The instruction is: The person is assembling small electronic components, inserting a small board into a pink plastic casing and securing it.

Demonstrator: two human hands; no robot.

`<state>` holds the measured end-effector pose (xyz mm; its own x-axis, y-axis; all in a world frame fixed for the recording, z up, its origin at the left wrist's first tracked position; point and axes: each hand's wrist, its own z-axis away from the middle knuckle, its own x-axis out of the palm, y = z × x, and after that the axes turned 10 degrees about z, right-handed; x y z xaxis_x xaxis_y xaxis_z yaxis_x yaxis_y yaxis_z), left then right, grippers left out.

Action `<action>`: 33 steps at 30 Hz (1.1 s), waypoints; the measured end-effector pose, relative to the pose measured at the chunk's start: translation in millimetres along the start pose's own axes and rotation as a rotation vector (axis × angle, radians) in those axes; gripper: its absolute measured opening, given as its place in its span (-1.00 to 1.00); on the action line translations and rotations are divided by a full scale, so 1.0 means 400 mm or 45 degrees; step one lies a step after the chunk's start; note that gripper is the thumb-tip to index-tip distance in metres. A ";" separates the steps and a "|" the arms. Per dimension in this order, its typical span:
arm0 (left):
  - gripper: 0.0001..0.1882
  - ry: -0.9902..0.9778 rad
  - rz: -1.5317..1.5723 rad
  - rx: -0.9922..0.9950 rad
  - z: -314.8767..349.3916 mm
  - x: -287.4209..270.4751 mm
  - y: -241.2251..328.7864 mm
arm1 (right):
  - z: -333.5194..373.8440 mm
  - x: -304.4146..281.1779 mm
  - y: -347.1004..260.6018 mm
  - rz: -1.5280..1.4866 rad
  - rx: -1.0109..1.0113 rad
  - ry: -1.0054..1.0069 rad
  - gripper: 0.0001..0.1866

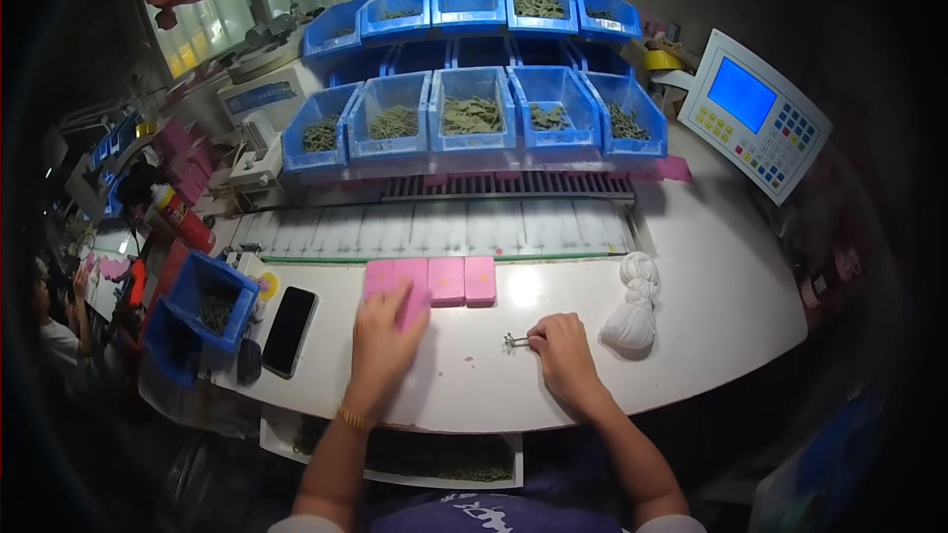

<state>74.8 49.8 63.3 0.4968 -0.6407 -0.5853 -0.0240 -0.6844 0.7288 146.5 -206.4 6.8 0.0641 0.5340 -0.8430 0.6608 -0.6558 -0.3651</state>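
Note:
Along the near side of a pale strip on the white table stand several pink rectangular stacks, side by side. My left hand is closed at the left stacks, its fingers smeared by motion. A pink piece, perhaps a card or pad, shows between thumb and fingers. To the right of it, my right hand rests low over the table, thumb and fingers pinched on a small slim metal piece. The end of that piece is too small to make out. Just right of this hand lies a knotted white cloth bundle.
Blue bins with small grey-green pieces rise in tiers at the back. A keypad panel with a blue screen leans at right. A black phone and another blue bin lie left. Below the edge sits an open drawer.

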 end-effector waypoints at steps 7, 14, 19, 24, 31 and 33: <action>-0.47 0.260 -0.501 -0.180 -0.329 0.045 -0.214 | 0.006 -0.023 -0.029 -0.395 0.139 0.123 -0.94; -0.63 -0.128 0.017 0.047 -0.093 0.034 -0.085 | 0.027 -0.018 -0.054 -0.542 0.319 0.465 -0.85; -0.76 -0.537 1.083 -0.441 0.148 0.083 0.075 | 0.028 -0.026 -0.168 -0.637 0.049 0.551 -0.69; -0.76 -0.271 1.694 -0.832 0.189 0.110 0.115 | 0.050 -0.032 -0.185 -0.513 -0.239 0.521 -0.58; -0.81 -0.175 1.724 -0.658 0.201 0.100 0.134 | 0.047 -0.079 -0.209 -0.257 -0.185 0.397 -0.77; -0.83 -0.186 1.699 -0.633 0.206 0.096 0.137 | 0.051 -0.077 -0.209 -0.215 -0.211 0.387 -0.82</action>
<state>21.1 -41.0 51.3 0.2519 -0.7463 0.6161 -0.0773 0.6191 0.7815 74.0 -178.8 55.3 0.1463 0.7772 -0.6120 0.7911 -0.4633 -0.3992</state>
